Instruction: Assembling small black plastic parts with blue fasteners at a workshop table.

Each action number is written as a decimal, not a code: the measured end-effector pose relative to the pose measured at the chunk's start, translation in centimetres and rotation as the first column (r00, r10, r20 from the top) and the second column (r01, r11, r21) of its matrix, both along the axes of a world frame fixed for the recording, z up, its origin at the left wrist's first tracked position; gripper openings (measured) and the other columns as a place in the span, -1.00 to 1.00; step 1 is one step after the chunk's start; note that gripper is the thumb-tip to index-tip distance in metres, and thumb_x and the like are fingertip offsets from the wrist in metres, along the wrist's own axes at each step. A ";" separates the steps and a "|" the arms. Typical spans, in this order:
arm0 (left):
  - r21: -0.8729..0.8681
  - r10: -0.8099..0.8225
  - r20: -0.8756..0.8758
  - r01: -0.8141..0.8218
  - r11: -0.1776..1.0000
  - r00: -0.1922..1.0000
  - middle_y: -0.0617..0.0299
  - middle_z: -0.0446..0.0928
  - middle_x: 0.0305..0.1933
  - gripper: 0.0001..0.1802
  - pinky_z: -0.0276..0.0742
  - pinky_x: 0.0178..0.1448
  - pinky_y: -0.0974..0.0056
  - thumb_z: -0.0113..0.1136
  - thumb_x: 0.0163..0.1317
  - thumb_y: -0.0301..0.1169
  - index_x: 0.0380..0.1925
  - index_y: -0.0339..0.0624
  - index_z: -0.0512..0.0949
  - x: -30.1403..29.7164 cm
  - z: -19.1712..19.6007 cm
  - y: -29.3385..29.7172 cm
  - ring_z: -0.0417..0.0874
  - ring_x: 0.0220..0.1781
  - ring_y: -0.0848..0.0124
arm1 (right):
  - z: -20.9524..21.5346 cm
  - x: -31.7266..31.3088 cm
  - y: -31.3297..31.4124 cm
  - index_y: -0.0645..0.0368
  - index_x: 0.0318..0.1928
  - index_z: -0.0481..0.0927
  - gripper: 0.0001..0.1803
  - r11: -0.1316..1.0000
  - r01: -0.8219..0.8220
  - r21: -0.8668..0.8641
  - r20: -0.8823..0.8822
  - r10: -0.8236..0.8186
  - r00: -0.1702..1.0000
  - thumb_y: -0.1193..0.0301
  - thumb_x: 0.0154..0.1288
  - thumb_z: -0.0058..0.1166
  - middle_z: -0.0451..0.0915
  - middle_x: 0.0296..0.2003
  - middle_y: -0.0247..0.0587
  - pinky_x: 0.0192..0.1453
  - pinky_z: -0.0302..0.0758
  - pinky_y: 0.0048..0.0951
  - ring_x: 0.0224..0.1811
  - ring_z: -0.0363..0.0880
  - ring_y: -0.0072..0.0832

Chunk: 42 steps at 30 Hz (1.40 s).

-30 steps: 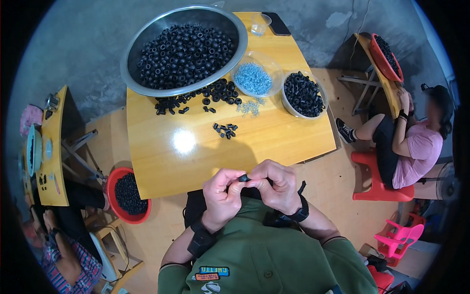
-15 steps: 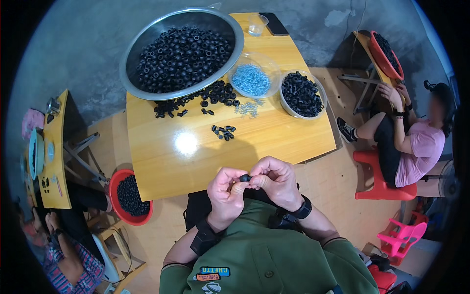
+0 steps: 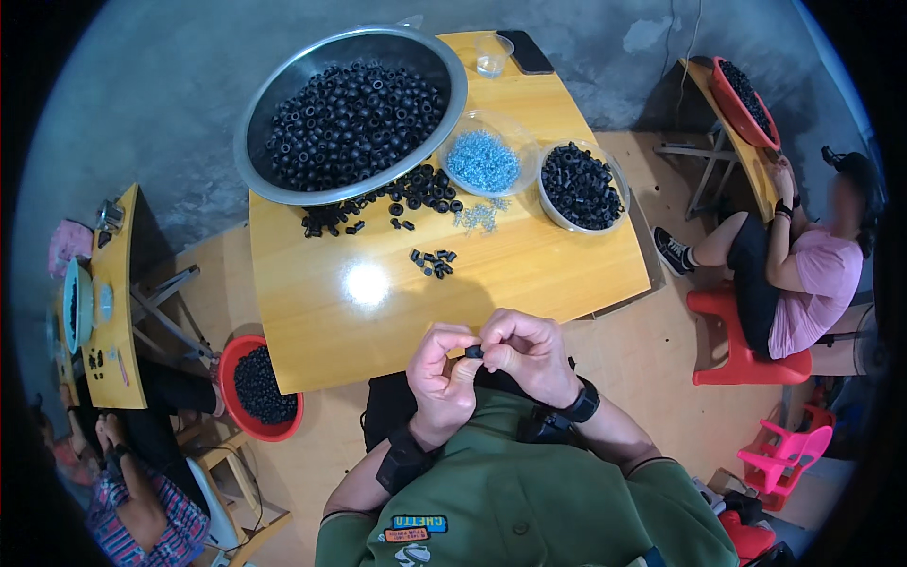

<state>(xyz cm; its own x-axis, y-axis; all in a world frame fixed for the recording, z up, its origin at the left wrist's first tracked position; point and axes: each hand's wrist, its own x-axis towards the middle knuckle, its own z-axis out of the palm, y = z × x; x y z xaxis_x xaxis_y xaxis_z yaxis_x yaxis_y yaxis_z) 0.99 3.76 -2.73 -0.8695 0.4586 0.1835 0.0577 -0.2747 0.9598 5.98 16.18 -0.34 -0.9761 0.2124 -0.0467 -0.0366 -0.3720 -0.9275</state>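
Just off the table's near edge, my two hands meet fingertip to fingertip over one small black part [image 3: 473,352]. My left hand [image 3: 442,374] pinches it between thumb and forefinger. From the other side, my right hand [image 3: 522,352] is pinched close against the same part; whether its fingertips also hold a tiny piece is hidden. On the yellow table [image 3: 321,331] beyond lies a little group of short black plugs [image 3: 434,263]. Farther back are loose black rings [image 3: 416,192], a clear bowl of small blue pieces [image 3: 483,161] and a tub of black plugs [image 3: 579,186].
A large metal basin [image 3: 354,123] of black rings stands at the back left. A clear cup [image 3: 492,57] and a dark phone [image 3: 529,52] are at the far edge. A red basin [image 3: 262,387] sits on the floor left. People work at side tables on both sides.
The whole view has shifted slightly. My hands still pinch the small black part, with my fingers a little rearranged around it. The person at right has lowered their hands.
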 end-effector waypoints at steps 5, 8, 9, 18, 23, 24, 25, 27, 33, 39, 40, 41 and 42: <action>-0.002 -0.015 -0.180 0.015 1.000 0.984 0.08 0.38 -0.07 -0.85 0.22 0.20 0.10 0.07 0.04 -0.65 -0.37 -0.23 0.43 -1.0 -0.2 0.0 0.35 0.16 0.13 | -0.5 -0.1 -0.5 0.25 -0.26 0.48 -0.90 0.983 -0.062 -0.171 0.015 0.065 0.998 0.53 0.21 0.00 0.43 -0.43 -0.41 -0.39 0.33 -0.70 -0.48 0.35 -0.74; 0.054 -0.072 -0.151 0.081 0.995 0.986 0.03 0.37 0.02 -0.89 0.07 0.29 0.04 0.10 0.05 -0.59 -0.39 -0.22 0.43 -0.9 -0.4 -0.1 0.21 0.28 0.06 | -1.3 0.6 -0.3 0.26 -0.19 0.47 -0.70 0.973 -0.227 0.047 0.038 0.225 0.974 0.25 0.32 -0.12 0.38 -0.43 -0.48 -0.34 0.24 -0.66 -0.45 0.26 -0.73; 0.110 -0.113 -0.101 0.124 0.986 0.988 -0.01 0.37 0.05 -0.89 0.02 0.31 0.03 0.15 0.06 -0.52 -0.41 -0.21 0.43 -1.0 -0.5 -0.1 0.13 0.33 0.06 | -1.6 0.6 -0.5 0.26 -0.19 0.47 -0.70 0.970 -0.238 0.046 0.032 0.237 0.971 0.25 0.32 -0.12 0.38 -0.43 -0.48 -0.34 0.24 -0.66 -0.45 0.26 -0.73; 0.113 -0.010 -0.082 0.019 0.993 0.997 0.03 0.54 -0.13 -0.76 -0.06 0.36 -0.05 -0.09 -0.03 -0.69 -0.33 -0.21 0.39 -1.4 -1.4 -1.3 0.51 0.04 0.16 | -1.2 -1.1 -3.8 0.33 -0.14 0.50 -0.65 0.956 -0.067 -0.286 0.017 0.075 0.997 0.26 0.27 -0.02 0.41 -0.47 -0.48 -0.43 0.14 -0.66 -0.52 0.18 -0.72; 0.159 0.013 -0.108 0.004 0.987 0.994 0.00 0.47 -0.05 -0.67 0.06 0.33 0.00 -0.13 -0.03 -0.77 -0.24 -0.27 0.39 -2.6 -3.2 -1.6 0.46 0.09 0.17 | -1.5 -2.9 -5.0 0.28 -0.39 0.54 -0.70 0.965 0.022 -0.260 0.125 0.011 0.992 0.26 0.28 -0.05 0.37 -0.62 -0.48 -0.54 0.03 -0.67 -0.63 0.12 -0.76; 0.153 0.034 -0.106 -0.017 0.988 0.994 0.00 0.47 -0.05 -0.67 0.06 0.33 0.00 -0.13 -0.03 -0.77 -0.24 -0.27 0.39 -2.3 -3.3 -1.9 0.46 0.09 0.17 | -1.7 -3.1 -5.3 0.27 -0.39 0.54 -0.70 0.967 0.010 -0.256 0.135 0.025 0.991 0.26 0.28 -0.05 0.36 -0.63 -0.49 -0.55 0.03 -0.68 -0.64 0.11 -0.77; 0.265 0.014 0.049 -0.027 0.964 0.999 -0.02 0.46 -0.03 -0.68 0.13 0.29 0.04 -0.14 -0.01 -0.77 -0.23 -0.28 0.39 -2.0 -3.4 -1.7 0.44 0.11 0.17 | -1.8 -3.5 -5.3 0.26 -0.40 0.54 -0.70 0.972 0.016 -0.233 0.136 0.016 0.991 0.26 0.29 -0.06 0.34 -0.64 -0.50 -0.56 0.02 -0.68 -0.65 0.09 -0.77; 0.388 -0.035 0.190 -0.042 0.921 0.981 -0.04 0.44 -0.01 -0.69 0.20 0.26 0.08 -0.15 0.01 -0.77 -0.22 -0.29 0.38 -2.0 -3.4 -2.0 0.43 0.12 0.17 | -1.6 -4.0 -5.5 0.24 -0.38 0.54 -0.69 0.977 0.010 -0.211 0.158 0.024 0.987 0.24 0.30 -0.08 0.33 -0.64 -0.50 -0.55 0.03 -0.69 -0.64 0.11 -0.77; 0.182 0.393 -0.019 -0.383 0.906 0.920 -0.03 0.50 -0.23 -0.77 0.39 0.07 0.14 -0.09 0.01 -0.62 -0.27 -0.28 0.37 -4.7 -1.2 -8.5 0.54 -0.14 0.20 | -1.0 -5.4 -5.1 0.28 -0.18 0.53 -0.65 0.938 -0.336 0.088 0.243 0.307 0.920 0.22 0.31 -0.12 0.36 -0.53 -0.42 -0.41 0.19 -0.67 -0.53 0.22 -0.68; 0.103 0.778 0.171 -0.796 0.597 0.605 0.14 0.50 -0.24 -0.72 0.45 -0.04 0.31 -0.06 0.28 -0.41 -0.06 -0.33 0.35 -7.3 -6.6 -24.6 0.53 -0.24 0.39 | -3.4 -3.9 -2.3 0.24 -0.25 0.54 -0.86 0.931 -0.217 0.294 0.348 0.108 0.931 0.45 0.20 0.05 0.43 -0.53 -0.45 -0.42 0.29 -0.59 -0.53 0.30 -0.68; 0.018 0.807 0.249 -0.836 0.548 0.535 0.15 0.50 -0.23 -0.70 0.43 -0.01 0.30 -0.04 0.28 -0.40 -0.04 -0.33 0.34 -7.8 -8.0 -27.1 0.53 -0.21 0.40 | -3.3 -3.9 -2.0 0.26 -0.30 0.53 -0.91 0.916 -0.198 0.349 0.376 0.057 0.925 0.54 0.14 0.07 0.46 -0.52 -0.37 -0.45 0.31 -0.55 -0.54 0.35 -0.62; -0.072 0.831 0.317 -0.863 0.501 0.456 0.15 0.49 -0.21 -0.68 0.41 0.02 0.29 -0.03 0.28 -0.38 -0.03 -0.32 0.33 -8.4 -9.3 -29.0 0.52 -0.19 0.41 | -2.8 -4.4 -1.8 0.26 -0.30 0.53 -0.91 0.917 -0.193 0.349 0.375 0.052 0.926 0.54 0.14 0.07 0.46 -0.52 -0.37 -0.45 0.31 -0.55 -0.54 0.35 -0.62; -0.071 0.828 0.315 -0.858 0.508 0.464 0.15 0.49 -0.21 -0.68 0.41 0.02 0.29 -0.03 0.28 -0.38 -0.03 -0.32 0.33 -8.5 -10.7 -31.0 0.52 -0.19 0.41 | -1.9 -5.0 -1.4 0.26 -0.30 0.52 -0.88 0.759 -0.166 0.629 0.312 -0.051 0.949 0.55 0.10 0.09 0.44 -0.54 -0.30 -0.46 0.33 -0.52 -0.54 0.38 -0.53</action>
<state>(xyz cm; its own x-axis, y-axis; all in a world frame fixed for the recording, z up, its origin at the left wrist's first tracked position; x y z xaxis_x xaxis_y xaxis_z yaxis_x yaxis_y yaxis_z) -7.53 -27.20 -13.47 -0.8371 -0.5306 -0.1331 0.0521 -0.3196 0.9461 0.97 14.78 -2.23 -0.9486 0.2418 -0.2040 0.2767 0.3212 -0.9057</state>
